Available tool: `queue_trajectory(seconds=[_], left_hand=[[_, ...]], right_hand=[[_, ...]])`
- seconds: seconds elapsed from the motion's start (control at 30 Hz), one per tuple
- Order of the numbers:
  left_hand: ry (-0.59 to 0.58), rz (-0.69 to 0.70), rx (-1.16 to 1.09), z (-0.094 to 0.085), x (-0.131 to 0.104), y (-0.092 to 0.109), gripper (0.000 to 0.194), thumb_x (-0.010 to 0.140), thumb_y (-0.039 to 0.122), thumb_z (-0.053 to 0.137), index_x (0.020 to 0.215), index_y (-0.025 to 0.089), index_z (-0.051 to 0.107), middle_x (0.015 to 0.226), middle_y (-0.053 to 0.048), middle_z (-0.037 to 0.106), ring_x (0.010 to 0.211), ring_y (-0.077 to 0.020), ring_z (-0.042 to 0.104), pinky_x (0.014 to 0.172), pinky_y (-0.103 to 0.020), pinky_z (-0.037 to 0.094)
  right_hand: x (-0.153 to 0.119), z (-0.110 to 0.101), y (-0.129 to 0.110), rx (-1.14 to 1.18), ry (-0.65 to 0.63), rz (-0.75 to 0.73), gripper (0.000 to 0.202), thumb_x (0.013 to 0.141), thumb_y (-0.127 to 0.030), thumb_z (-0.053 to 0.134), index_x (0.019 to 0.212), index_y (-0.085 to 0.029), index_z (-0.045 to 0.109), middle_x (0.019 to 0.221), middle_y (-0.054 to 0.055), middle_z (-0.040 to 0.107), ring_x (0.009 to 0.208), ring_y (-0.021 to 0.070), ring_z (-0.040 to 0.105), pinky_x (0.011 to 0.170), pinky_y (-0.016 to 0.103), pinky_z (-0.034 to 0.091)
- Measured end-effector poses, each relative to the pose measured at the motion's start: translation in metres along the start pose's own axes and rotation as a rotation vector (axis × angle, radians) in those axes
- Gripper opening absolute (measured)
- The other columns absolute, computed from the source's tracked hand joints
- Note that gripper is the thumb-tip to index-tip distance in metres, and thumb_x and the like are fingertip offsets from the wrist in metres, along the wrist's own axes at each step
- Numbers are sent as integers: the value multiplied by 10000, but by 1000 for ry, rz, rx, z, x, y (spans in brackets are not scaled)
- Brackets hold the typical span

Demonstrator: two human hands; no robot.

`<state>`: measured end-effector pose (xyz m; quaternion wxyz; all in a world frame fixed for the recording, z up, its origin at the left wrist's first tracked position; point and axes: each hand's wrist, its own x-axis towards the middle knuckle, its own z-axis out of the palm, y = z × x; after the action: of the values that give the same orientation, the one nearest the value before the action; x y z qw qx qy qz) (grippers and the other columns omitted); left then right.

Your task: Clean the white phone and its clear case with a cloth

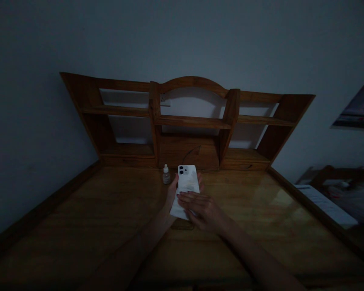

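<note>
My left hand is wrapped round a white smartphone from underneath, its thumb along the left edge and fingertips showing at the right edge. The phone's back faces me, with the two-lens camera at its upper left corner. Across the lower part of the phone lies a thin white tissue. My right hand presses that tissue against the phone's back, its fingers held together. Just left of the phone, a small clear dropper bottle with a white top stands upright on the desk.
The wooden desk has a raised shelf unit along its back, against the wall. Below my hands, a rounded dark outline shows on the desktop; its kind is unclear. Beyond the right edge are a white flat surface and a wooden chair back.
</note>
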<state>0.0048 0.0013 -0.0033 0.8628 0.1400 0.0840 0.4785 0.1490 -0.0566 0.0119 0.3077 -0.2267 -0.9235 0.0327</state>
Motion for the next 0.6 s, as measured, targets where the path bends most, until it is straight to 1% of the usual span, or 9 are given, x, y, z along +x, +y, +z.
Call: queue_trajectory(seconds=[0.1, 0.17, 0.23, 0.3, 0.37, 0.5, 0.6], left_hand=[[-39, -40, -1, 1, -1, -2, 650, 945, 573, 386, 1372, 101, 519, 1202, -171, 670, 1172, -261, 618, 1045, -383, 446], [-71, -48, 2, 3, -5, -4, 652, 935, 582, 416, 1344, 92, 546, 1242, -182, 650, 1220, -281, 585, 1044, -383, 446], [-88, -61, 16, 5, -9, -7, 662, 926, 579, 444, 1319, 60, 562, 1223, -199, 656, 1214, -301, 586, 1020, -390, 462], [-86, -90, 34, 8, -12, -10, 657, 918, 574, 465, 1290, 44, 582, 1171, -202, 677, 1166, -309, 615, 982, -396, 487], [-45, -101, 47, 11, -14, -11, 605, 916, 553, 487, 1243, 62, 616, 1111, -185, 701, 1103, -306, 648, 945, -403, 507], [83, -78, 37, 13, -13, -9, 474, 911, 520, 522, 1111, 120, 681, 990, -131, 735, 992, -282, 689, 891, -386, 524], [104, -100, 41, 11, -12, -8, 461, 898, 534, 543, 1071, 134, 694, 921, -107, 743, 942, -268, 699, 862, -363, 527]], right_hand=[[3, 2, 2, -32, -19, 5, 481, 989, -192, 444, 1469, -220, 421, 1482, 50, 491, 1390, 157, 429, 1178, 409, 351], [4, 3, 6, -42, -5, 30, 495, 993, -200, 442, 1485, -225, 397, 1501, 44, 468, 1411, 162, 396, 1184, 418, 342], [4, 1, 10, -44, 27, 78, 497, 997, -205, 437, 1491, -235, 386, 1516, 37, 446, 1428, 168, 368, 1186, 432, 338], [3, -2, 14, -44, 50, 134, 495, 1006, -208, 424, 1497, -247, 376, 1528, 36, 427, 1435, 175, 356, 1188, 450, 333], [2, -5, 20, -43, 58, 179, 488, 1015, -210, 408, 1499, -259, 371, 1539, 37, 407, 1437, 182, 350, 1192, 467, 320], [-3, -6, 33, -29, 111, 226, 490, 1017, -215, 400, 1501, -285, 366, 1537, 32, 406, 1436, 199, 352, 1196, 496, 305], [-6, -3, 42, 3, 159, 266, 495, 1014, -215, 402, 1501, -300, 365, 1546, 24, 389, 1440, 203, 343, 1195, 495, 312]])
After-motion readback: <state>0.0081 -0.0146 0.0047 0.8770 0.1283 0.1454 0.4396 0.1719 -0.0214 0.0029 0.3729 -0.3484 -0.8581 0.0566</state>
